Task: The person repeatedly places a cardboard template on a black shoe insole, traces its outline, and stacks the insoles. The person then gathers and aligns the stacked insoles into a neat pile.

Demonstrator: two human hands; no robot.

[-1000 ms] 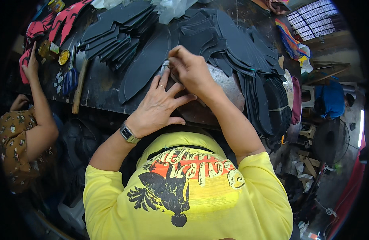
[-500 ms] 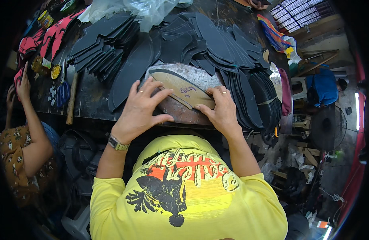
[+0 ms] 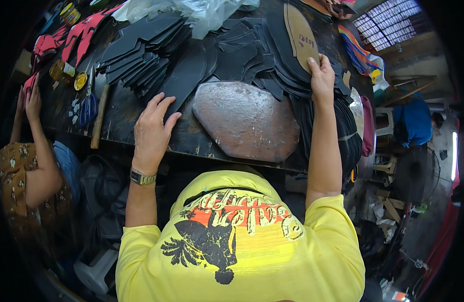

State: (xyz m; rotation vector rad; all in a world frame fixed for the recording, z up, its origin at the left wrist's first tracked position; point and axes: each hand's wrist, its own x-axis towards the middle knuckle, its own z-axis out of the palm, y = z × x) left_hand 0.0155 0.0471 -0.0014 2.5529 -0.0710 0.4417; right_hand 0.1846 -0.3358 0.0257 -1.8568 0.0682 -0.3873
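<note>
My right hand (image 3: 322, 78) grips the lower end of a tan cardboard pattern piece (image 3: 301, 38), long and rounded, with purple handwriting on it. It is held over the stacked black cut sheet pieces (image 3: 237, 58) at the right of the table. Whether a black piece lies under the pattern cannot be made out. Near the table's front edge, my left hand (image 3: 154, 128) has its fingers apart and holds nothing. Its fingertips are by a long black piece (image 3: 184, 83). Between my arms lies a worn, many-sided slab (image 3: 247, 121), its top bare.
Left of my left hand are a wooden stick (image 3: 98, 118), blue-handled scissors (image 3: 87, 106) and a jar (image 3: 62, 72). A co-worker's hands (image 3: 32, 98) are at the far left, near pink-red pieces (image 3: 83, 43). Clear plastic (image 3: 197, 12) lies at the back.
My right hand has carried the pattern piece from the slab up and right over the black stacks. My left hand has left the pattern and shifted left, uncovering the slab.
</note>
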